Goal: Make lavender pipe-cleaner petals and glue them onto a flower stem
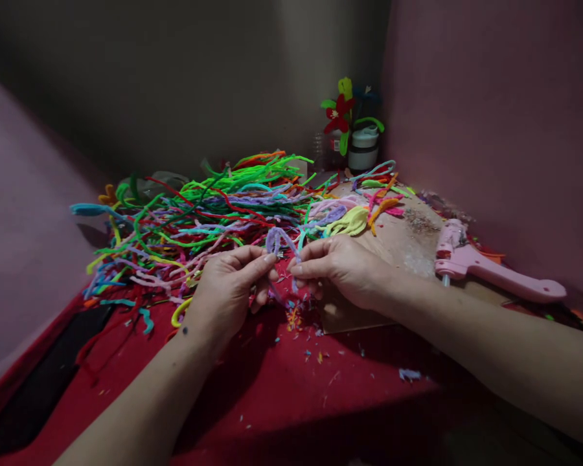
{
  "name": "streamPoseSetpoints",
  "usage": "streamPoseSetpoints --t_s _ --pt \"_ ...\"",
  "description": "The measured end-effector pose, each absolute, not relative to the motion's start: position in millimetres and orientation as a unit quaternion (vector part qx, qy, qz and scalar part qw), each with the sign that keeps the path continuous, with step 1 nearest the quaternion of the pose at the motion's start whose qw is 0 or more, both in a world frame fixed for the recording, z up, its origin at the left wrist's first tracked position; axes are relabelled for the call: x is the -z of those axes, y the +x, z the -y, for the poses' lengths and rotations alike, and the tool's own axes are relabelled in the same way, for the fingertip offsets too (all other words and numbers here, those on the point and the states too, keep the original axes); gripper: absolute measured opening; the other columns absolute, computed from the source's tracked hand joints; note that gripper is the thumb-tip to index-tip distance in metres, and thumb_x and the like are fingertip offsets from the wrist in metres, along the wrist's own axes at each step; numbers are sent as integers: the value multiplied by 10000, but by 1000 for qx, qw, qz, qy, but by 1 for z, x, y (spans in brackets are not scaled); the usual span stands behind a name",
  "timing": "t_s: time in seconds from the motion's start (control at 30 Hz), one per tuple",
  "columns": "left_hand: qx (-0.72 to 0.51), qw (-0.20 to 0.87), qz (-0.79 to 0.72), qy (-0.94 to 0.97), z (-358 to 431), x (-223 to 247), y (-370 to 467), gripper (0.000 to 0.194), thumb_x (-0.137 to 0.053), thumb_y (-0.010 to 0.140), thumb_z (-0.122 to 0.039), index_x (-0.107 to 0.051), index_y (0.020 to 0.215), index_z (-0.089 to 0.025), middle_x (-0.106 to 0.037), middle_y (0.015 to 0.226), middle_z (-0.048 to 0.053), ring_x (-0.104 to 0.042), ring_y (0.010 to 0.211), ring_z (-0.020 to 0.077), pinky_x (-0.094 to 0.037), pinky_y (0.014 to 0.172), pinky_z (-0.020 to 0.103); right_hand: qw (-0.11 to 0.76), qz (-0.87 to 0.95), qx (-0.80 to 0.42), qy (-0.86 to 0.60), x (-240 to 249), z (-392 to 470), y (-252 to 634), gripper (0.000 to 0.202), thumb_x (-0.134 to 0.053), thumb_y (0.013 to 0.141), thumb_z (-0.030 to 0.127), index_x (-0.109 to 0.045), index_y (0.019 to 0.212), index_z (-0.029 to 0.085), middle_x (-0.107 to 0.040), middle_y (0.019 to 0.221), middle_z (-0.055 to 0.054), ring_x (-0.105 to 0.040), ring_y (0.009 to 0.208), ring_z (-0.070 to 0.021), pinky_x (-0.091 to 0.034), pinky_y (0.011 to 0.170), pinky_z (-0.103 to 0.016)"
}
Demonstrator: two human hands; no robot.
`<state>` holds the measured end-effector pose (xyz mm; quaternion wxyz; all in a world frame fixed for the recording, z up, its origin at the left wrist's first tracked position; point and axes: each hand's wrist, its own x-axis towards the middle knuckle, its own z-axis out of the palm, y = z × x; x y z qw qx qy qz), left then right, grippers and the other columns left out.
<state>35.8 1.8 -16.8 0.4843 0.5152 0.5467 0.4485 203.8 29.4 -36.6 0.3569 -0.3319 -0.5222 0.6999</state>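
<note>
A lavender pipe cleaner (285, 237) is bent into a loop between my two hands, above the red cloth (252, 388). My left hand (238, 275) pinches one side of it between thumb and forefinger. On the other side, my right hand (337, 268) has its thumb and fingers closed on the fuzzy stem. The lower ends hang among my fingers and are partly hidden. Just beyond my hands lies a big heap of pipe cleaners (214, 200) in green, purple, pink, red and other colours. A yellow bundle of bent pipe cleaners (350, 222) rests right of the heap.
A pink glue gun (500, 265) lies at the right on a board (403, 239). Behind stands a pale lidded container (364, 149) beside a red pipe-cleaner flower (339, 114). Coloured fuzz scraps (296, 318) litter the cloth. A dark flat object (43, 375) lies at left.
</note>
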Motion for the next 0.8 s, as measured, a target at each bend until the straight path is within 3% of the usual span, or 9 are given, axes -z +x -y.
streamPoseSetpoints --t_s 0.1,0.23,0.43,0.6,0.8 --pt "-442 472 -552 527 0 17 39 185 -654 746 -303 -592 692 -137 -552 532 -40 -413 341 33 -285 318 149 434 490 -679 -332 30 -26 202 86 -651 670 148 -565 672 143 -588 584 20 -527 467 -75 -429 479 -209" --pt "-431 463 -550 545 4 18 44 187 -636 761 -298 -567 684 -142 -564 535 -35 -424 333 43 -301 311 157 523 547 -570 -321 28 -25 201 62 -625 707 137 -563 704 141 -583 595 25 -550 530 -86 -454 548 -223" --pt "-412 484 -541 551 9 19 49 182 -607 783 -304 -560 694 -152 -585 509 -25 -471 328 80 -375 295 181 551 683 -350 -327 41 -25 202 55 -561 763 120 -594 727 146 -586 683 2 -534 642 -102 -434 605 -234" --pt "-414 500 -545 531 11 19 53 179 -606 775 -282 -525 678 -156 -605 523 -20 -528 347 104 -412 286 188 577 745 -146 -301 44 -23 201 133 -526 755 30 -566 694 142 -527 626 14 -493 616 -90 -398 584 -219" --pt "-400 517 -538 533 13 19 56 177 -605 764 -284 -514 682 -155 -602 476 -16 -517 318 115 -419 279 204 578 766 -48 -279 41 -20 200 130 -511 798 78 -527 692 151 -499 613 4 -453 578 -94 -384 568 -230"
